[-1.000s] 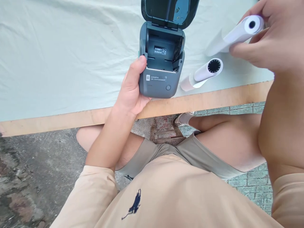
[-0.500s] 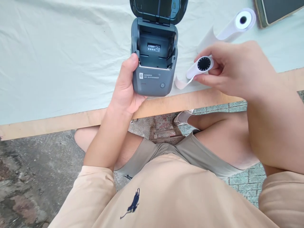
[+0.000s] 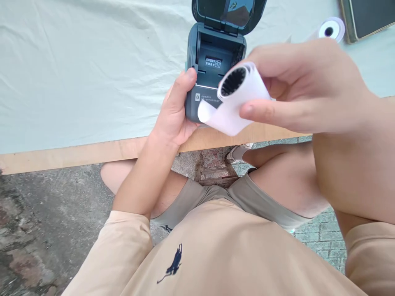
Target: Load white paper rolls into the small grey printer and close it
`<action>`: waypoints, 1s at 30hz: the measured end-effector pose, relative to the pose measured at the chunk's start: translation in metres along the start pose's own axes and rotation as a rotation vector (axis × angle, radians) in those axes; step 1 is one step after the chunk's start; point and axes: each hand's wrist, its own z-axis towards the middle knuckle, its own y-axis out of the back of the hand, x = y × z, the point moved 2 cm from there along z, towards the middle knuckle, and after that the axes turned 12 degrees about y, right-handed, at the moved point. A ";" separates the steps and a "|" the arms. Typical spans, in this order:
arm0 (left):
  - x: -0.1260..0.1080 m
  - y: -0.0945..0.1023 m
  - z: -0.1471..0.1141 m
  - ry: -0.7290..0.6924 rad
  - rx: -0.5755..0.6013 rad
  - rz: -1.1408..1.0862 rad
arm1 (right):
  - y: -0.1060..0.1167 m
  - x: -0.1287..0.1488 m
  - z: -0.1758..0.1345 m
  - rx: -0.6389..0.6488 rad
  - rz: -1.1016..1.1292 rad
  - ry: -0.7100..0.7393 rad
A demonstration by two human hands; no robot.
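Note:
My left hand (image 3: 175,107) is closed on the left side of a dark grey label printer (image 3: 193,53), thumb along its edge. The printer's lid (image 3: 226,14) is swung up, and its inner bay shows a small printed notice. Between thumb and fingers my right hand (image 3: 302,82) grips a white paper roll (image 3: 251,92) with a black, toothed core. The roll is raised in front of the printer and covers its lower right part. A loose end of paper curls off toward the left.
On the pale table cover (image 3: 92,74) at the upper right lies another white paper roll (image 3: 338,28), partly behind my right hand. A dark flat device (image 3: 372,18) sits in the corner. The table's wooden edge (image 3: 77,156) runs above my legs.
My right hand has lifted the paper roll and carried it left and nearer the camera, over the printer's front. The printer now appears a little farther right, still in my left hand.

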 end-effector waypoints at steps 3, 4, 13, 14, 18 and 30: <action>-0.002 -0.001 -0.001 -0.017 -0.043 -0.016 | -0.006 -0.001 0.013 -0.046 -0.306 -0.038; -0.002 -0.001 -0.001 -0.025 -0.056 -0.032 | -0.008 -0.001 0.018 -0.042 -0.404 -0.076; 0.002 0.002 0.000 -0.029 -0.039 -0.057 | -0.014 -0.006 0.045 0.000 -0.861 -0.398; 0.002 0.002 0.000 -0.024 -0.044 -0.050 | -0.015 -0.008 0.044 -0.002 -0.860 -0.395; -0.001 0.002 -0.004 -0.015 -0.021 -0.056 | -0.017 -0.011 0.034 -0.075 -0.852 -0.234; 0.008 0.009 -0.003 -0.074 -0.081 0.038 | 0.001 -0.023 0.004 -0.436 -0.556 -0.002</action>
